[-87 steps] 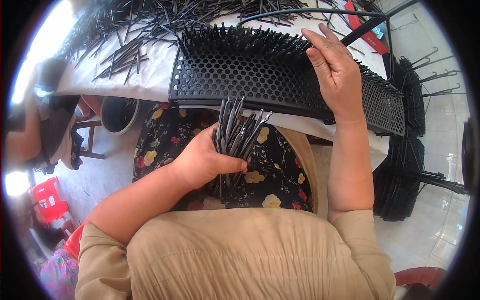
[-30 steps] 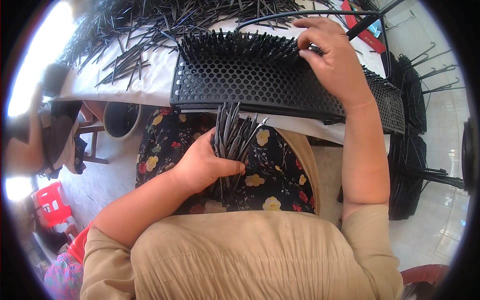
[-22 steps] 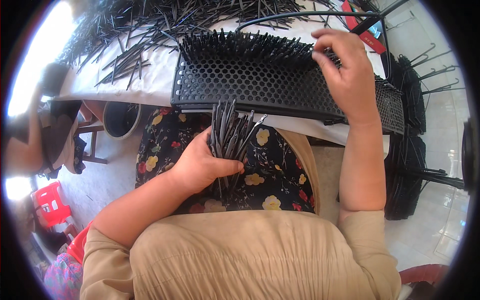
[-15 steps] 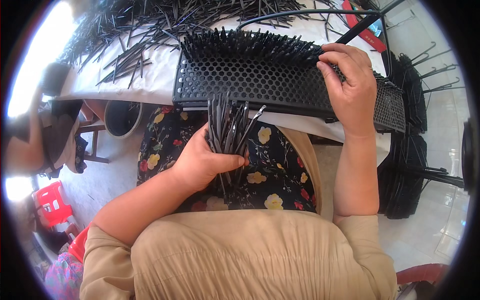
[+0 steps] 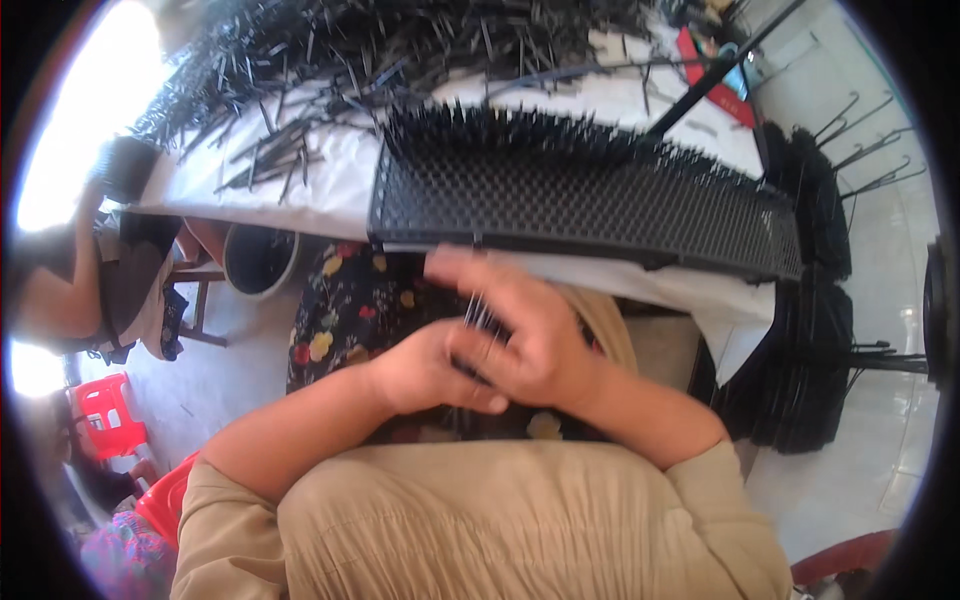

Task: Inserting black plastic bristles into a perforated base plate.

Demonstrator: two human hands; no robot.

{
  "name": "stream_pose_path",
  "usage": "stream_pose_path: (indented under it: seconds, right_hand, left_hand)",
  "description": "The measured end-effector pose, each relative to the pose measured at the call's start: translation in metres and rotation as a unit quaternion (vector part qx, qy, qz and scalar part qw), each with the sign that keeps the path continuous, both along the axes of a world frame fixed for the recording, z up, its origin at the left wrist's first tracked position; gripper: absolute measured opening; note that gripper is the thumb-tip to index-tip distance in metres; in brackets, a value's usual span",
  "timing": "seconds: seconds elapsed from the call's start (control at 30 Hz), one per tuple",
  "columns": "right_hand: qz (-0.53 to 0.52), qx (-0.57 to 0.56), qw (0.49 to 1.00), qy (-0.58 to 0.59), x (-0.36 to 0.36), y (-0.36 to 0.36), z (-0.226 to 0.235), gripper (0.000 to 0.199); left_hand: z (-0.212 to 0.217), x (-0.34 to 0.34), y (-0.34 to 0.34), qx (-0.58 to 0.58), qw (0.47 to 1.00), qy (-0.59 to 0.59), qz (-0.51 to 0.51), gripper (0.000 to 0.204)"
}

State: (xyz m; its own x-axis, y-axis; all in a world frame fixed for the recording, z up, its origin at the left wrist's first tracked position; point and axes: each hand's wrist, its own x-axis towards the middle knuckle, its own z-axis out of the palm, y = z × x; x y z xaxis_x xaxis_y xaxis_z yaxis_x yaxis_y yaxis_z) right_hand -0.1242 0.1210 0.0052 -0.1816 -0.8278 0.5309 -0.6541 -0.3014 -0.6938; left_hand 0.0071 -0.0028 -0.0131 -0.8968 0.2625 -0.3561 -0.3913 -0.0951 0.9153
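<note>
Over my lap, my left hand is closed round a bundle of thin black flat sticks. My right hand lies across the top of that bundle and hides most of it. Its fingers are smeared by motion, so whether they grip a stick cannot be made out. Just beyond both hands, a black perforated rack sits along the table's near edge. Many similar black sticks stand upright in the holes of its far rows; the nearer rows show bare holes.
A large heap of loose black sticks covers the far part of the white-covered table. A black bar slants up behind the rack. A dark bucket stands at left, near another person's arm. Black bundles hang at right.
My right hand has come from the rack's far right down to the bundle in my left hand. The view has shifted slightly, so the rack appears lower.
</note>
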Motion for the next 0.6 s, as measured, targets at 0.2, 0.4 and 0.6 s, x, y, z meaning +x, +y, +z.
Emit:
stream_pose_path:
  seconds: [0.2, 0.4, 0.6]
  right_hand:
    - [-0.015, 0.008, 0.998, -0.068, 0.023, -0.001, -0.009, 0.021]
    - [-0.041, -0.079, 0.996, -0.018, 0.009, -0.019, 0.014, 0.047]
    - [0.093, 0.018, 0.995, -0.025, 0.025, -0.002, -0.009, 0.046]
  left_hand:
    - [-0.012, 0.015, 0.009, 0.107, 0.990, -0.009, 0.089, 0.062]
    - [0.016, 0.010, 0.012, 0.015, 0.970, 0.059, 0.234, 0.036]
    - [-0.012, 0.032, 0.008, -0.031, 0.986, 0.017, 0.162, 0.057]
